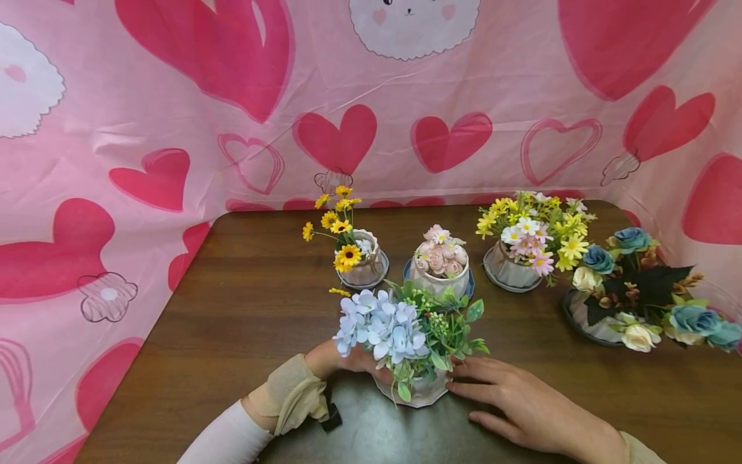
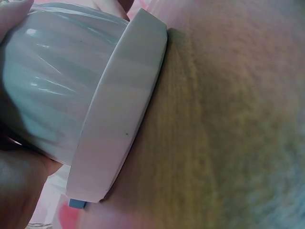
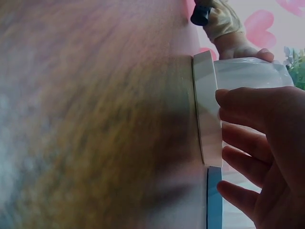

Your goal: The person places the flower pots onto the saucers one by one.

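A pale, fluted flower pot [image 1: 427, 381] stands upright on a light angular saucer [image 2: 116, 109] near the middle of the table. Light-blue hydrangeas [image 1: 385, 325] and green leaves fill its top. From the left my left hand [image 1: 356, 361] holds the pot, its fingers partly hidden by the blooms; in the left wrist view the thumb and palm curve around the pot wall. On the other side my right hand [image 1: 516, 399] lies beside pot and saucer, fingers spread and fairly straight. In the right wrist view its fingertips [image 3: 222, 97] come close to the saucer; contact is hard to tell.
Behind stand a sunflower pot [image 1: 364, 264], a pink rose pot [image 1: 442, 283] on a blue saucer, and a pot of yellow, white and pink daisies [image 1: 513, 267]. A blue and white rose arrangement [image 1: 637, 290] is at the right. A pink heart-print cloth [image 1: 394, 84] hangs behind the table.
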The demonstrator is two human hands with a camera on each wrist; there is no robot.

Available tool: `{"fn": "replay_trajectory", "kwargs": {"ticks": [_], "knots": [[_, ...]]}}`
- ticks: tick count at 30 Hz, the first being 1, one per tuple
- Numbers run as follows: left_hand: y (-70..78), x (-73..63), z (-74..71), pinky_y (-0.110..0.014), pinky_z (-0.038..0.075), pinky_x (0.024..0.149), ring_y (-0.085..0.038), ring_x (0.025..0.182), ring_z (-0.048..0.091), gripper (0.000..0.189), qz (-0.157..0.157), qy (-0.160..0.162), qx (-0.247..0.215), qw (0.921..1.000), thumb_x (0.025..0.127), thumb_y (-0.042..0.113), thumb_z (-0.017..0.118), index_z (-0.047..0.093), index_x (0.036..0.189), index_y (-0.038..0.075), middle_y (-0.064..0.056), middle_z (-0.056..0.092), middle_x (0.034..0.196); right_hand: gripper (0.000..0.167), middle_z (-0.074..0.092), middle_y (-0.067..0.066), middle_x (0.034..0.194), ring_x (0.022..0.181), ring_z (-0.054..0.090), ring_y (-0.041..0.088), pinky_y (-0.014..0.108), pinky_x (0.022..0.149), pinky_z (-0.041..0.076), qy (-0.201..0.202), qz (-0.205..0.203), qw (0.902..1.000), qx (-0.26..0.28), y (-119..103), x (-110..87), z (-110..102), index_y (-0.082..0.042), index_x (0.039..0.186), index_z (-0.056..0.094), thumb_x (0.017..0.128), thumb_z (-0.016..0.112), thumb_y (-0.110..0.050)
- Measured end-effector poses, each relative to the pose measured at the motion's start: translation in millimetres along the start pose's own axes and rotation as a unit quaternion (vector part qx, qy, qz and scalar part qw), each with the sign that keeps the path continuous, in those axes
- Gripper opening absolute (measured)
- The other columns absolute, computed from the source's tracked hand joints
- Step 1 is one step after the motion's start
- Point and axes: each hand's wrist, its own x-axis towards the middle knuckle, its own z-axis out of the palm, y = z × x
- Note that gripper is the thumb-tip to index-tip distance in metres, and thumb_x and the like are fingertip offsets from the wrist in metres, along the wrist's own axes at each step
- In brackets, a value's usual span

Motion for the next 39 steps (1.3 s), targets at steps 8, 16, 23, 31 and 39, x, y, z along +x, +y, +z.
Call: {"fn": "replay_trajectory", "kwargs": {"ticks": [8,16,23,31,39], "knots": [[0.6,0.3,-0.4,-0.017,0.029,0.112,-0.006,0.128,0.043,0.079,-0.012,0.001,-0.012,0.9999,0.073,0.004,0.078,0.041,0.142,-0.010,-0.026,0.048,0.145,0.046,0.056,-0.005,0.142,0.127,0.056,0.016,0.036,0.093,0.053,-0.015,0.001,0.9998,0.010,0,-0.5,-1,-0.030,0.137,0.057,0.093,0.068,-0.036],[-0.2,0.4,0.8,-0.015,0.030,0.111,-0.001,0.125,0.043,0.077,-0.012,0.002,-0.015,0.9998,0.073,0.002,0.077,0.042,0.140,-0.012,-0.028,0.048,0.144,0.046,0.054,-0.005,0.143,0.127,0.056,0.016,0.040,0.090,0.056,-0.019,0.005,0.9998,0.010,-1,0.0,-1,-0.030,0.137,0.058,0.092,0.069,-0.036],[6.3,-0.3,0.3,-0.014,0.027,0.112,-0.001,0.129,0.039,0.083,-0.020,-0.001,-0.025,0.9995,0.073,0.002,0.078,0.036,0.143,-0.013,-0.029,0.043,0.148,0.046,0.053,-0.003,0.145,0.127,0.056,0.017,0.039,0.090,0.056,-0.020,0.007,0.9998,0.004,-1,-0.9,0,-0.031,0.136,0.059,0.092,0.069,-0.037],[9.4,-0.9,1.6,-0.017,0.029,0.113,-0.008,0.133,0.040,0.080,-0.018,0.000,-0.003,0.9998,0.074,0.000,0.078,0.038,0.143,-0.011,-0.026,0.044,0.148,0.046,0.053,-0.005,0.144,0.128,0.056,0.014,0.038,0.090,0.056,-0.030,0.018,0.9994,0.003,-1,-0.7,0,-0.033,0.135,0.059,0.091,0.069,-0.039],[4.6,2.8,4.2,-0.015,0.028,0.112,-0.007,0.129,0.042,0.079,-0.030,-0.003,0.008,0.9995,0.074,0.004,0.079,0.041,0.142,-0.009,-0.024,0.048,0.146,0.045,0.054,-0.004,0.142,0.125,0.056,0.015,0.038,0.088,0.057,-0.021,0.012,0.9997,0.010,-1,0.4,0,-0.031,0.134,0.060,0.091,0.070,-0.038]]}}
